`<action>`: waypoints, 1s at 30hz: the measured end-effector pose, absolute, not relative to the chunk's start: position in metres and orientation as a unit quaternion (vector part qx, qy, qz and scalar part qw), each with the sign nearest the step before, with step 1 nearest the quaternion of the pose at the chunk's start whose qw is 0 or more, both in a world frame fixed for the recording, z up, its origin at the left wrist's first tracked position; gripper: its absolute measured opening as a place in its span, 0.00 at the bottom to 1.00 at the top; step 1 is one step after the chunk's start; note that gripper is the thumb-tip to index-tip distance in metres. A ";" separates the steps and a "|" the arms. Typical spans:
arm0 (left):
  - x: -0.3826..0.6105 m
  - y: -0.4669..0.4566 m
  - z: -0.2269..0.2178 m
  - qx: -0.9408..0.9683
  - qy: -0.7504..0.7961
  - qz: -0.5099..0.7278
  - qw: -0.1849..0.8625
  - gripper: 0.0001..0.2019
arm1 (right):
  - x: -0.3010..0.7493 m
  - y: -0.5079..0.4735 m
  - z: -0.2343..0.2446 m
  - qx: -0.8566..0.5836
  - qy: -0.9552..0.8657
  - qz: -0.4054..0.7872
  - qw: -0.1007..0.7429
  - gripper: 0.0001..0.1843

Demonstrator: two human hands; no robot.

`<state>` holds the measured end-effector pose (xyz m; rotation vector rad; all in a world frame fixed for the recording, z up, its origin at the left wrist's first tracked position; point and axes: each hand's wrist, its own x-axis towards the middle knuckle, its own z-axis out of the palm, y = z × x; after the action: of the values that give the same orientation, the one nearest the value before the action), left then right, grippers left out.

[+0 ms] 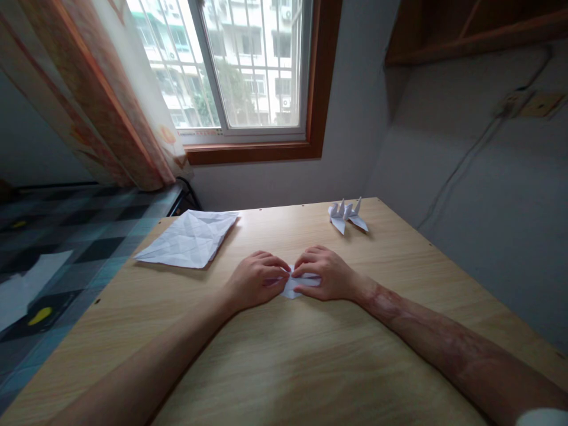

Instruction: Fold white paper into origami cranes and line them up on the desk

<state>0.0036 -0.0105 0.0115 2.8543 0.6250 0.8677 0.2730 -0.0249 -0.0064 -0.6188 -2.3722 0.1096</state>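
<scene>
My left hand [255,278] and my right hand [323,273] meet at the middle of the wooden table [310,355]. Both pinch a small folded piece of white paper [296,286] that lies on the tabletop between them; the fingers are curled and pressed onto it, and most of the paper is hidden beneath them. A creased, unfolded white paper sheet [190,238] lies flat to the left of my left hand. A finished folded white paper figure [347,214] with pointed wings stands near the table's far right edge.
A window [248,65] with a brown frame is behind the table, a patterned curtain [102,94] to its left. A bed with a checkered cover [57,236] lies left of the table. Grey wall and a wooden shelf [465,29] are on the right.
</scene>
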 end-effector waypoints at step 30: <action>-0.013 -0.006 0.021 0.956 0.126 0.263 -0.034 0.09 | 0.273 -0.027 -0.003 -0.209 -0.927 0.009 0.312 0.17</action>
<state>-0.0129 -0.0058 0.0212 3.0687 0.4042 0.8456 0.2730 -0.0269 -0.0032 -0.5527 -2.4461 0.0232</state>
